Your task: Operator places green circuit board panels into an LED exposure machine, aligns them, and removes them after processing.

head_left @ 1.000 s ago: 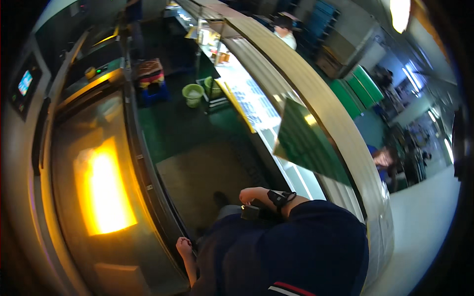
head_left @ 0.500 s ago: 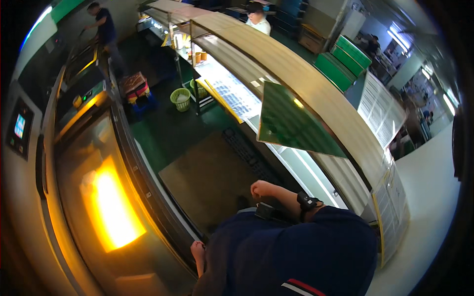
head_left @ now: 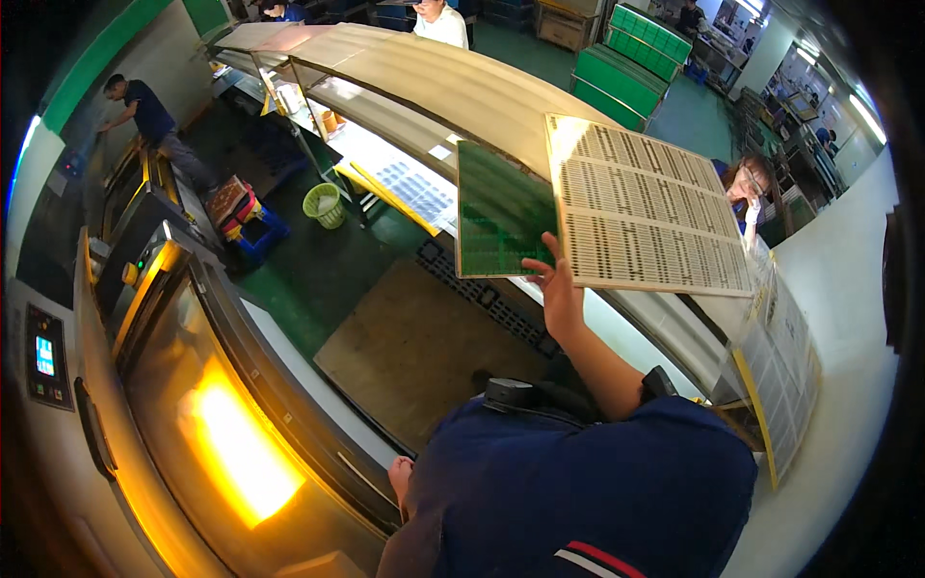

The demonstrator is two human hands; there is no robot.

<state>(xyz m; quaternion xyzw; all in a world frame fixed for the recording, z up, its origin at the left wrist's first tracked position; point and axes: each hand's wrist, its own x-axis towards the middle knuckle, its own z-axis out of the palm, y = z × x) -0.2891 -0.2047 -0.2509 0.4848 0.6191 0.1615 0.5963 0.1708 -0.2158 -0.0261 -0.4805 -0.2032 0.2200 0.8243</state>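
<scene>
- While your right hand [head_left: 561, 294] was raised in front of you, its fingers were spread wide, the tips overlapping a green board [head_left: 501, 217] and the lower left edge of a tan panel [head_left: 650, 207]; I could not tell whether they touched either.
- The tan panel, marked with rows of dark slots, was tilted above the long pale cover [head_left: 424, 87], with the green board just beside its left edge.
- Your left hand [head_left: 401, 477] was low by your side, near the dark rail [head_left: 279, 405] of the machine; your body hid part of it, so I could not tell whether it held anything.
- To your left, a yellow glow [head_left: 241, 443] lit the machine's top, and a small screen [head_left: 44, 356] shone beyond it.
- Near the panel's right edge you had a co-worker [head_left: 742, 193], one hand lifted close to the face.
- Ahead of you, a green basket [head_left: 323, 204] stood on the floor near a blue stool [head_left: 260, 238].
- Past the cover, green crates [head_left: 626, 72] were stacked.
</scene>
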